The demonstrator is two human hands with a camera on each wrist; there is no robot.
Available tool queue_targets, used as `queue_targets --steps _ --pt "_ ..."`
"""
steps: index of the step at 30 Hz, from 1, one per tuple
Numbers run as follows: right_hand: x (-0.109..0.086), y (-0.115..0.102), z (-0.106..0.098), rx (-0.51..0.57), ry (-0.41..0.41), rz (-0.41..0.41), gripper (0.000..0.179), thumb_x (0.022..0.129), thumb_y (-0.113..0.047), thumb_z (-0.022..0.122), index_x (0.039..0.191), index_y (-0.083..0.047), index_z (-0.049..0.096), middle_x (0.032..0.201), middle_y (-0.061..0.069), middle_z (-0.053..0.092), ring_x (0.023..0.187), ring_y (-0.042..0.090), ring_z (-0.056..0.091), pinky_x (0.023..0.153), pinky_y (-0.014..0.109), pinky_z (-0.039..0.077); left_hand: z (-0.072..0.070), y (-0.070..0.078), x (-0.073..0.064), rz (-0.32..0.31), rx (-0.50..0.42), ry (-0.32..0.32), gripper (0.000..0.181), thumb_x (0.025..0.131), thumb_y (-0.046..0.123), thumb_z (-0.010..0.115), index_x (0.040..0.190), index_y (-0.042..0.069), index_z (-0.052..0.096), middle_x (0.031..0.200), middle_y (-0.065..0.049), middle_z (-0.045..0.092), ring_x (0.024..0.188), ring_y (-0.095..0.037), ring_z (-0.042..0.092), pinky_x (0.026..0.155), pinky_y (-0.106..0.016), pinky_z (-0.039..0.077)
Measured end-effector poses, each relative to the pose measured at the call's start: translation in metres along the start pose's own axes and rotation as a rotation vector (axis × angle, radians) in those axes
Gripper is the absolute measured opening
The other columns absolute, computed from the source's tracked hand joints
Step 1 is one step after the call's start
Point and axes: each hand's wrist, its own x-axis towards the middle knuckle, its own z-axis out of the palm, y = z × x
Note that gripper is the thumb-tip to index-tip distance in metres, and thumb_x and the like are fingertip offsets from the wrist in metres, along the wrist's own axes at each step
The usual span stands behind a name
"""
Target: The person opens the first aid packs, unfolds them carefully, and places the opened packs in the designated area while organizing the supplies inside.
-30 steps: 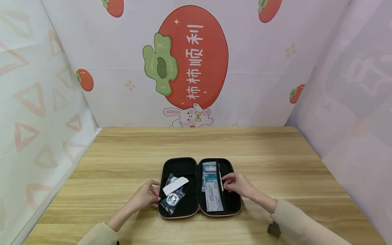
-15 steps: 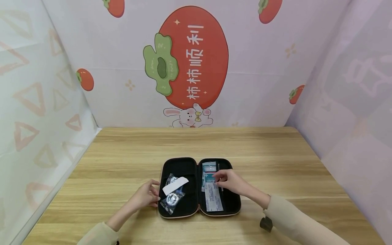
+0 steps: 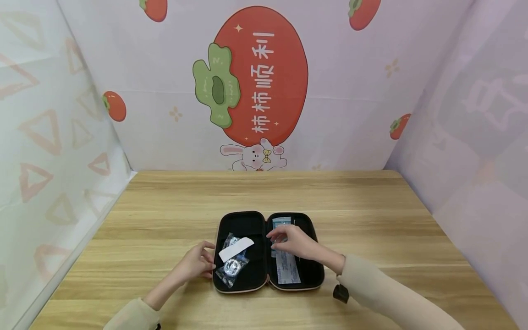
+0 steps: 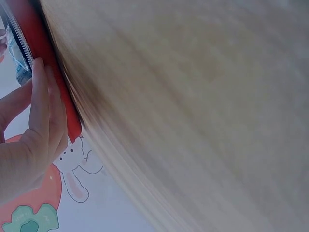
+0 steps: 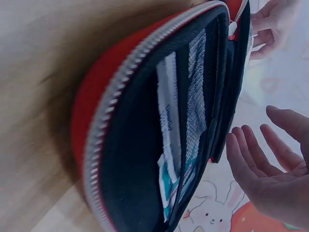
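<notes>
Two halves of my red zip case [image 3: 256, 271] are spread flat on the table [image 3: 371, 206], near the middle, presumably so I can reach both sides. My left grip [image 3: 197, 262] has its fingers laid fairly straight against the case's left outer side, likely just to stop it sliding. Right grip [image 3: 294, 243] is relaxed with nothing in it, thumb apart from fingers, hovering over the teal packet [image 3: 282, 221] and white printed packet [image 3: 288, 271]. A black pocket edge [image 5: 182, 92] probably keeps those tidy. In the left half, a white strip [image 3: 236, 250] lies across crinkly clear plastic packaging [image 3: 233, 266], seemingly unsecured.
</notes>
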Motion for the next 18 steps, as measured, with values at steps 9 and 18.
queue_targets --steps 9,18 --pt "0.017 -0.01 0.011 0.005 -0.031 -0.064 0.025 0.082 -0.006 0.06 0.106 0.001 0.059 0.095 0.013 0.06 0.085 0.02 0.057 0.066 0.02 0.049 -0.001 0.0 0.0 -0.002 -0.005 -0.004 0.049 0.069 -0.02 0.055 0.114 -0.016 0.035 0.077 -0.013 0.046 0.057 -0.016 0.053 0.052 -0.036 0.055" --pt "0.029 -0.018 0.021 -0.045 -0.042 -0.085 0.025 0.081 -0.005 0.061 0.105 -0.002 0.061 0.095 0.01 0.058 0.088 0.023 0.056 0.07 0.019 0.05 0.0 0.001 0.0 0.003 -0.007 -0.002 0.049 0.069 -0.02 0.055 0.114 -0.016 0.035 0.076 -0.013 0.047 0.056 -0.016 0.053 0.052 -0.035 0.055"
